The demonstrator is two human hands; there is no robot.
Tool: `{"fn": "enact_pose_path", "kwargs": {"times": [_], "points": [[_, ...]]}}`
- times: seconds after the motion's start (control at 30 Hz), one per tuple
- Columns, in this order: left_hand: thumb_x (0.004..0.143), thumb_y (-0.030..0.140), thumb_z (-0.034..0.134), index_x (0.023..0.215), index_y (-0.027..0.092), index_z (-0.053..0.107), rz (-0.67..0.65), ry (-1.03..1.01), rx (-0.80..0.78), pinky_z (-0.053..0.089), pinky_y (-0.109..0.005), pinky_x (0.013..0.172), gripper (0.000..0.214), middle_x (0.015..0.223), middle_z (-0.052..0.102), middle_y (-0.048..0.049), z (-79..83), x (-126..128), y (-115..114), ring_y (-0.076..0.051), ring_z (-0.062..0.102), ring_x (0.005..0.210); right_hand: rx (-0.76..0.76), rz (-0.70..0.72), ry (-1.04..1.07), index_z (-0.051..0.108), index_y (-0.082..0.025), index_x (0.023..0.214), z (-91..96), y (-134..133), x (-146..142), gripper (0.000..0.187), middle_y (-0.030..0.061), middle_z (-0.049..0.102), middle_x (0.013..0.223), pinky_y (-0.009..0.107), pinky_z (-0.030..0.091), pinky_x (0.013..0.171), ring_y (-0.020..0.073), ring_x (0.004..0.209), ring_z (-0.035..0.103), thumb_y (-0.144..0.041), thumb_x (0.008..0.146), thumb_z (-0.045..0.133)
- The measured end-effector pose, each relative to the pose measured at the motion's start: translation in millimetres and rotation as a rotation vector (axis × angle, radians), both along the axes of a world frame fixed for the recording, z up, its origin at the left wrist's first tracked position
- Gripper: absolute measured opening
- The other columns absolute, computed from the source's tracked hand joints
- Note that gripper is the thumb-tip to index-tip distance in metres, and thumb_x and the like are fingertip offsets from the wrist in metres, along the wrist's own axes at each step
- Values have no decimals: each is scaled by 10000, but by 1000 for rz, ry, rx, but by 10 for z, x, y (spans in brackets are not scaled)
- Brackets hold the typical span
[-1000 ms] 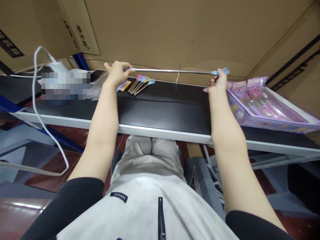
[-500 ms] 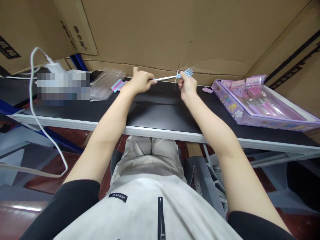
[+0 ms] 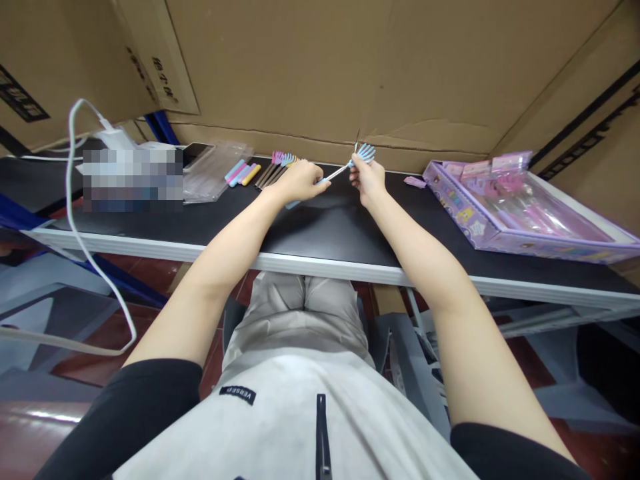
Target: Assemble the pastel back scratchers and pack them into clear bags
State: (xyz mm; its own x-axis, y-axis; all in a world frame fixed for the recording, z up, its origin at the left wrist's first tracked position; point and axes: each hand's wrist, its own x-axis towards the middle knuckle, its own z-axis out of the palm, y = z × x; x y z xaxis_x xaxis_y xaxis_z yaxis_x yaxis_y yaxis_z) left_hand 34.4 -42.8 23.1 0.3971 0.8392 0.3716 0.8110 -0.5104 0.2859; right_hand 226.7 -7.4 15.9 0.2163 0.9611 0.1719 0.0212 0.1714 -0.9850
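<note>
A small back scratcher with a blue claw head and a silver rod (image 3: 337, 173) slants between my two hands above the black table. My left hand (image 3: 301, 181) is closed round its handle end; a bit of light blue handle pokes out below the palm. Near the claw, my right hand (image 3: 368, 180) pinches the head between thumb and fingers, and the blue prongs (image 3: 367, 153) stick out above. Left of my left hand lie several claw heads (image 3: 285, 159) in pink, blue and yellow with brownish metal rods (image 3: 267, 177), partly covered by that hand.
Several pastel handles (image 3: 243, 173) lie beside clear plastic bags (image 3: 213, 175) at left. A white cable (image 3: 75, 200) hangs over the table's left side. A purple display box (image 3: 470, 213) with packaged pink items stands right, near a pink scrap (image 3: 415, 181). Cardboard (image 3: 300, 67) walls the back.
My left hand has moved right and down, so less of the rod shows between my hands. The claw heads on the table have come into view. My right hand has shifted slightly left.
</note>
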Motion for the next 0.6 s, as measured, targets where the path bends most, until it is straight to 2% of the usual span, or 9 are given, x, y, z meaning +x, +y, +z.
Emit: {"fn": "enact_pose_path", "kwargs": {"times": [0.13,0.23,0.33,0.5,0.6], "points": [[1045,406,608,837,199,735,59,-117,-29,536,-403,972,321,728,723,-80,-21,3,41,-277,708,896,19,59,-87,599,-245,887,-34,-112,-90,375,-31,641,748,191,481,529,120,644,647,-407,926,935],[1039,439,616,797,210,688,124,-178,-50,548,-396,924,340,686,667,-62,-74,-6,129,-266,682,865,55,166,-140,647,-250,923,-66,-219,-195,267,-26,677,769,195,538,563,129,680,666,-332,934,901],[1018,455,654,756,215,645,151,-259,-168,560,-398,844,355,637,596,-38,-133,7,179,-248,656,788,48,281,-183,694,-242,919,-79,-310,-289,151,-28,700,791,189,567,597,112,673,678,-226,946,842],[985,496,727,707,227,610,83,-415,-387,514,-359,649,405,520,518,-14,-151,70,94,-213,610,611,-25,323,-181,709,-206,863,-86,-331,-332,180,-37,664,712,160,464,495,86,548,630,-61,962,750],[972,475,785,645,217,574,16,-425,-469,446,-321,586,466,537,564,-13,-116,110,11,-144,533,509,-64,296,-162,685,-201,852,-91,-312,-304,194,-31,656,703,180,431,451,97,513,616,-59,950,772]]}}
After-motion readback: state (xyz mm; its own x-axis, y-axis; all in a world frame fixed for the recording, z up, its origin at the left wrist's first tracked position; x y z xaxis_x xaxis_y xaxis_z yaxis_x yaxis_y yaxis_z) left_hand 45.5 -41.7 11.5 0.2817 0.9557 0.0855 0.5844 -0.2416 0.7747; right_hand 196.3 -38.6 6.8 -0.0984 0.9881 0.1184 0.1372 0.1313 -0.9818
